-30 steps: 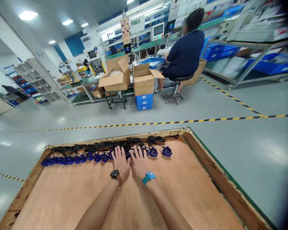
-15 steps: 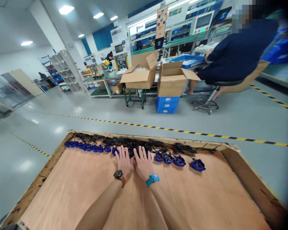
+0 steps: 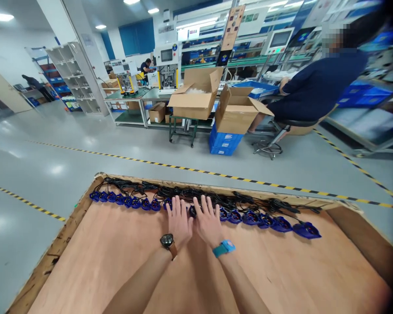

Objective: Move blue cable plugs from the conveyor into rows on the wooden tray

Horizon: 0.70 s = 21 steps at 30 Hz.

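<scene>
Both my hands rest on a row of dark blue round housings, in a wooden tray [image 3: 118, 261] with raised edges. My left hand [image 3: 179, 222] lies with its fingers stretched forward, the fingertips over a blue housing [image 3: 168, 203]. Beside it, my right hand [image 3: 208, 220] is also flat with fingers apart, its fingertips over the row. Between the hands a dark round piece [image 3: 192, 211] shows. Coloured bits are visible inside several housings, such as the rightmost blue housing [image 3: 307, 230]. Black cables [image 3: 196, 193] lie bundled behind the row. What sits under my fingers is hidden.
Beyond the tray, striped floor tape [image 3: 163, 165] crosses the grey floor. Open cardboard boxes [image 3: 194, 100] stand ahead, one on stacked blue crates [image 3: 223, 141]. A person [image 3: 317, 87] sits on a stool at the right. Machines [image 3: 166, 65] stand on benches behind.
The view has turned and come a little closer. More housings show to the right of my right hand. Both hands stay flat over the row, a little further right in the picture.
</scene>
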Tool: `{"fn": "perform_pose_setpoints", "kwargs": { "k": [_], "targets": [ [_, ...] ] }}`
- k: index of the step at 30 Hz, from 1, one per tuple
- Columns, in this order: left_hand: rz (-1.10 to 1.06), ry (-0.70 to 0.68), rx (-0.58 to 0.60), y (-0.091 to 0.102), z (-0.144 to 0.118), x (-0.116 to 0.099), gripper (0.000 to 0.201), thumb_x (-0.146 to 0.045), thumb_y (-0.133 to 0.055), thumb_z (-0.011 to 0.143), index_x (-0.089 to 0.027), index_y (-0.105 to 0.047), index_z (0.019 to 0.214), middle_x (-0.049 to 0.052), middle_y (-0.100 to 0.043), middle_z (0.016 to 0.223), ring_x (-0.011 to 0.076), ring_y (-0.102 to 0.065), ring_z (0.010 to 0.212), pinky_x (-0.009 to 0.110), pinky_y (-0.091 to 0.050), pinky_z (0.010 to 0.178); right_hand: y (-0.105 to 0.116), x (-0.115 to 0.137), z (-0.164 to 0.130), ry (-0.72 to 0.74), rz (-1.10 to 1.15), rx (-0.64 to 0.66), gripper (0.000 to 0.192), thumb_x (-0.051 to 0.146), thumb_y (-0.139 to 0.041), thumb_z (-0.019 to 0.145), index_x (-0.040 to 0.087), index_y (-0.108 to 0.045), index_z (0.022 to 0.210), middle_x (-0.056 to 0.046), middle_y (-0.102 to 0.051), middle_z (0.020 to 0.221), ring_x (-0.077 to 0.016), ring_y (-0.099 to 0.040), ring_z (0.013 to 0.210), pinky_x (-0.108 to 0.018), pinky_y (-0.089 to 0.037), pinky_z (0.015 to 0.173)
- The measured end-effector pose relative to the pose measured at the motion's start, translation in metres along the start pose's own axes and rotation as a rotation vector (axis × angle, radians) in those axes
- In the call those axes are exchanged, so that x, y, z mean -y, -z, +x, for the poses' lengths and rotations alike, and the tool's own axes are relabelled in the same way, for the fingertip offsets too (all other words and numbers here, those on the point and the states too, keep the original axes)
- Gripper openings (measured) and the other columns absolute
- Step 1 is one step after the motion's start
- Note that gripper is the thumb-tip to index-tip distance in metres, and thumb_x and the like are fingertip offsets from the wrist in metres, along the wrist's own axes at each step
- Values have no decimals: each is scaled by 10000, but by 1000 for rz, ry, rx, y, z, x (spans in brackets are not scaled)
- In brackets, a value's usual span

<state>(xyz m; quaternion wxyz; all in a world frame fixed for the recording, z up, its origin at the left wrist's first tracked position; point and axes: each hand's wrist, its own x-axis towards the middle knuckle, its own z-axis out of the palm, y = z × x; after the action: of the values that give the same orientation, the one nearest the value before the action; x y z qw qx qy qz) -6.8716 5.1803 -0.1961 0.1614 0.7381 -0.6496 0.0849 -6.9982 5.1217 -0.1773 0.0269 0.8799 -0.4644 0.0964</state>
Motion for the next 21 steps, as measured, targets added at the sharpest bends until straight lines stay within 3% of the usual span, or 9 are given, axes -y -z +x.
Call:
{"fn": "perform_pose_setpoints", "kwargs": {
  "k": [4, 7, 10, 17, 21],
  "targets": [
    [61, 140, -5, 10, -8, 81, 661, -350, -356, 970, -29, -256, 1539, 219, -153, 1642, 357, -52, 1539, 644, -112, 1228, -10, 86, 28, 90, 28, 8, 615, 283, -383, 977, 226, -260, 1577, -152, -190, 1641, -338, -138, 1522, -583, -177, 1196],
    [56, 73, 77, 11, -13, 121, 673, -396, -373, 963, -57, -281, 1537, 215, -229, 1625, 369, -103, 1532, 686, -104, 1209, -24, 124, 36, 98, 28, 75, 620, 304, -415, 971, 247, -274, 1572, -167, -214, 1631, -389, -180, 1502, -627, -171, 1177],
    [15, -9, 124, 11, -15, 130, 691, -463, -374, 958, -129, -268, 1554, 184, -221, 1636, 377, -114, 1528, 731, -123, 1180, -35, 128, 34, 74, -31, 88, 665, 297, -472, 943, 279, -259, 1572, -147, -205, 1638, -416, -184, 1494, -635, -155, 1174],
    [-91, -23, 141, 13, -14, 125, 699, -505, -338, 969, -173, -214, 1572, 160, -179, 1651, 373, -118, 1528, 764, -149, 1157, -49, 116, 28, 49, -160, 92, 693, 237, -430, 941, 308, -178, 1582, -126, -170, 1649, -399, -182, 1498, -631, -180, 1164],
    [-150, -54, 110, 21, -21, 145, 688, -494, -292, 985, -171, -169, 1580, 127, -105, 1666, 332, -77, 1543, 705, -200, 1185, -46, 121, 26, 26, -199, 100, 677, 194, -413, 937, 300, -221, 1577, -123, -182, 1648, -389, -195, 1498, -632, -183, 1164]
  ]
}}
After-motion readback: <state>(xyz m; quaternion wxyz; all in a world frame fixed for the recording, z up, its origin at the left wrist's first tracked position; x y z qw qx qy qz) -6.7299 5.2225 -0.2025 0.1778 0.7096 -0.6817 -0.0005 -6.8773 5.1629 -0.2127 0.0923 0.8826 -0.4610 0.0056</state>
